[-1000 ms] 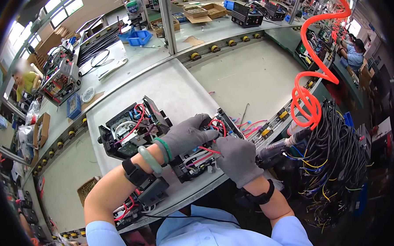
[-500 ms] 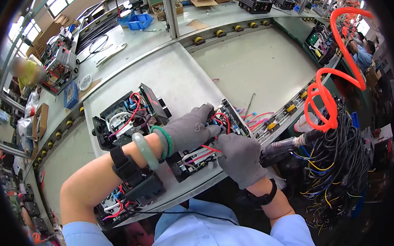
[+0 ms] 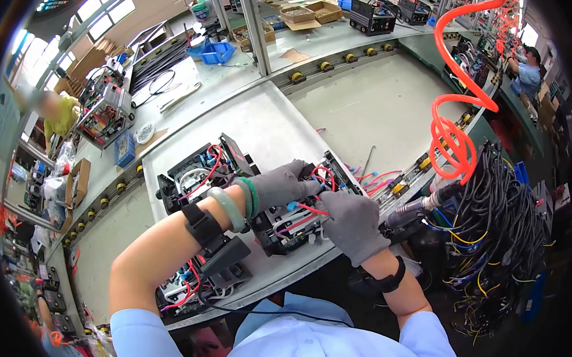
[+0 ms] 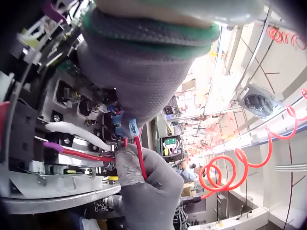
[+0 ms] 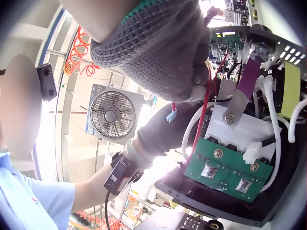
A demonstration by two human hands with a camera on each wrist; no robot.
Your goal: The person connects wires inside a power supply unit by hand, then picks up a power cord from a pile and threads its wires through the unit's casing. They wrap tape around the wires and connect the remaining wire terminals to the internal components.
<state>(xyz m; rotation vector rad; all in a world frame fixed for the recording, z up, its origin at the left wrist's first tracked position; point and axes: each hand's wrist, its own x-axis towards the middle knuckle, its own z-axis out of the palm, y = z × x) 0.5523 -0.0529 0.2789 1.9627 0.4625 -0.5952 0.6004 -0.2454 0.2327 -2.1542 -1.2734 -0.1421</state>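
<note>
Gloved in grey, my left hand (image 3: 280, 186) reaches into an open black chassis (image 3: 277, 241) full of wires and parts; its fingertips are partly hidden. My right hand (image 3: 355, 225) is close beside it, at the chassis's right part. In the left wrist view the right hand (image 4: 152, 189) pinches red wire (image 4: 140, 155) between thumb and curled finger, just below a light blue connector (image 4: 133, 127) by the left hand (image 4: 139, 79). A blue connector (image 5: 171, 116) hangs under the right hand (image 5: 156, 57) in the right wrist view, above a green circuit board (image 5: 223, 170).
A second open unit (image 3: 199, 173) stands to the left, and another (image 3: 195, 288) lies under the left forearm. A power tool (image 3: 409, 213) on a coiled red hose (image 3: 447, 143) is at the right, beside a hanging bundle of black cables (image 3: 499, 233). Rollers (image 3: 326, 66) edge the bench.
A blue connector on red wire now shows below my left hand in the head view. Both hands stay at the same chassis with little movement; the head view has shifted.
</note>
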